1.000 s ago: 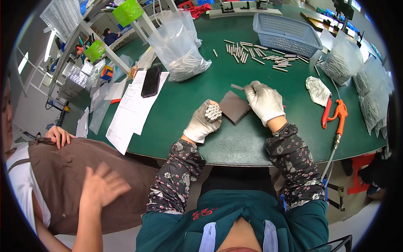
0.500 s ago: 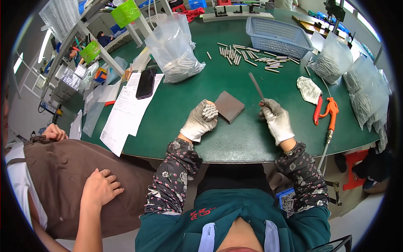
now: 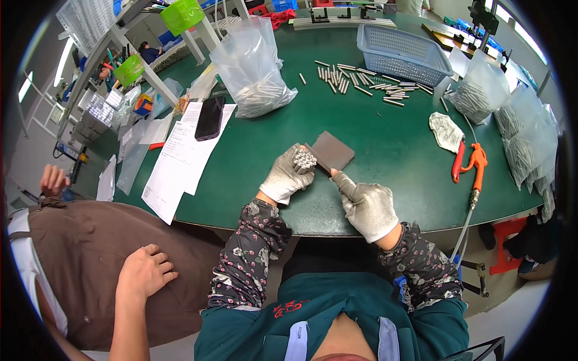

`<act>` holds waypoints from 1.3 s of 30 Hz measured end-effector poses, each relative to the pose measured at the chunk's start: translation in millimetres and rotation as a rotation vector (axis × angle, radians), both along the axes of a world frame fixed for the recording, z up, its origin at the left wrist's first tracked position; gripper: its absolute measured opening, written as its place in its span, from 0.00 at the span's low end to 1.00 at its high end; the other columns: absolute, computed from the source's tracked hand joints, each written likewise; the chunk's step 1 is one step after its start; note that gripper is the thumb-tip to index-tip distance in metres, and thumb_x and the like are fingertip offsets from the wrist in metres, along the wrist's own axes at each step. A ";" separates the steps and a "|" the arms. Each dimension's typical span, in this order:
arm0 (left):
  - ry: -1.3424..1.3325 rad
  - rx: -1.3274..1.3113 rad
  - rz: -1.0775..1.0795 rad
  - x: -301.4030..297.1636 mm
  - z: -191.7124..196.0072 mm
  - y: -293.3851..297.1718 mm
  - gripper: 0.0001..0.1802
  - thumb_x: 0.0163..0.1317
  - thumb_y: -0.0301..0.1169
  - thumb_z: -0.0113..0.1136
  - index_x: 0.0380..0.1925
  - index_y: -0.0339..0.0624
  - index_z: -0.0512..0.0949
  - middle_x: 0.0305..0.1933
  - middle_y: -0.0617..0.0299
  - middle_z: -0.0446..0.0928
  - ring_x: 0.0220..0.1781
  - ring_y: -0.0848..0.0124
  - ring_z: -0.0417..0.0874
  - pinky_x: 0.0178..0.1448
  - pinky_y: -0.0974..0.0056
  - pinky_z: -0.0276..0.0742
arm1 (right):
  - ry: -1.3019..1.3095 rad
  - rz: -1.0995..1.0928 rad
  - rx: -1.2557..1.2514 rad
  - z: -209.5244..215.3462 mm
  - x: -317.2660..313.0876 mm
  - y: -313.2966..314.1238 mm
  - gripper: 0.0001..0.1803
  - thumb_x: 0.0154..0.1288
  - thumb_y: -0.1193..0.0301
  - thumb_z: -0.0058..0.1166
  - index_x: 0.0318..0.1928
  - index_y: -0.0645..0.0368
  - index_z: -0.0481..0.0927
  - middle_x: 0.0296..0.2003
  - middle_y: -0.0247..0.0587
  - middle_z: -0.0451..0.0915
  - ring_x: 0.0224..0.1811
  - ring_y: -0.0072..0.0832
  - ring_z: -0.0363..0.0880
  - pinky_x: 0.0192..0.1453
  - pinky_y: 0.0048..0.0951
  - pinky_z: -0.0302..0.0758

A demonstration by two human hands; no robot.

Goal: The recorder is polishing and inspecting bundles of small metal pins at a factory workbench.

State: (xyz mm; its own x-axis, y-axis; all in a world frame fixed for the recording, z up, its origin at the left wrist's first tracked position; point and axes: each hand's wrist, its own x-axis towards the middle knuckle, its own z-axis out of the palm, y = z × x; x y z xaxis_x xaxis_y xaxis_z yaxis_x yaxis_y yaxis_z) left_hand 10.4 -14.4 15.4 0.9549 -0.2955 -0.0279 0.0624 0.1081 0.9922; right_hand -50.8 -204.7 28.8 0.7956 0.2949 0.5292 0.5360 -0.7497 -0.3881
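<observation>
Green counter [image 3: 241, 180] runs rightward to an orange air gun [image 3: 479, 159], its near edge just below both hands; the left hand [image 3: 284, 177] clutches a bundle of metal pins [image 3: 305, 159], ends up, while the right hand [image 3: 369, 207] pinches a dark strip [image 3: 320, 160] slanting up-left toward them, beside a brown block [image 3: 335, 150]

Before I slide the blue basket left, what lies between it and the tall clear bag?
Loose metal pins lie on the green table between the blue basket and the clear bag, seen in the head view.
</observation>
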 end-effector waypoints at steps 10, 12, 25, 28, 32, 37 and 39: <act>0.026 0.024 -0.033 -1.7 6.7 1.0 0.31 0.46 0.15 0.60 0.53 0.42 0.65 0.33 0.68 0.72 0.26 0.80 0.71 0.23 0.77 0.68 | 0.062 0.052 0.052 5.2 4.5 -0.4 0.22 0.50 0.75 0.53 0.49 0.48 0.77 0.14 0.41 0.73 0.17 0.36 0.75 0.25 0.35 0.72; 0.058 0.008 -0.023 -3.0 8.9 -0.2 0.30 0.45 0.12 0.55 0.52 0.37 0.64 0.47 0.65 0.72 0.51 0.74 0.72 0.56 0.71 0.68 | 0.061 0.046 0.042 6.0 4.5 0.4 0.22 0.50 0.75 0.53 0.49 0.48 0.77 0.14 0.41 0.73 0.17 0.36 0.75 0.25 0.35 0.72; -0.132 0.080 -0.056 3.4 -12.2 4.3 0.22 0.44 0.15 0.58 0.41 0.39 0.66 0.35 0.70 0.70 0.38 0.81 0.72 0.43 0.75 0.70 | 0.045 -0.072 0.095 0.6 23.2 14.7 0.18 0.53 0.73 0.51 0.47 0.48 0.78 0.17 0.45 0.75 0.20 0.38 0.77 0.26 0.36 0.73; -0.091 0.092 -0.039 0.7 -10.2 5.8 0.24 0.44 0.14 0.58 0.44 0.39 0.66 0.38 0.69 0.71 0.41 0.80 0.73 0.46 0.74 0.70 | 0.059 -0.040 0.116 0.2 11.3 8.9 0.18 0.52 0.75 0.51 0.47 0.50 0.78 0.16 0.45 0.74 0.18 0.38 0.76 0.24 0.35 0.72; -0.101 0.060 -0.048 -1.0 -10.5 5.1 0.27 0.44 0.13 0.56 0.48 0.38 0.66 0.42 0.67 0.72 0.45 0.78 0.73 0.51 0.73 0.70 | 0.041 -0.003 0.143 -0.6 2.5 7.9 0.19 0.52 0.75 0.51 0.47 0.50 0.78 0.14 0.44 0.73 0.17 0.37 0.75 0.24 0.35 0.72; -0.082 0.000 -0.074 2.7 -6.8 -3.7 0.26 0.43 0.13 0.58 0.46 0.39 0.68 0.40 0.68 0.72 0.43 0.77 0.73 0.49 0.72 0.70 | 0.040 -0.026 0.051 -5.7 13.4 10.0 0.19 0.52 0.74 0.51 0.48 0.49 0.78 0.14 0.42 0.73 0.18 0.36 0.75 0.25 0.35 0.72; -0.076 0.020 -0.080 6.0 -3.9 -7.4 0.25 0.43 0.13 0.58 0.45 0.39 0.69 0.40 0.67 0.73 0.43 0.77 0.73 0.49 0.72 0.70 | 0.053 -0.040 0.049 -2.3 26.2 14.4 0.19 0.52 0.73 0.51 0.47 0.48 0.78 0.16 0.42 0.74 0.19 0.37 0.76 0.26 0.36 0.72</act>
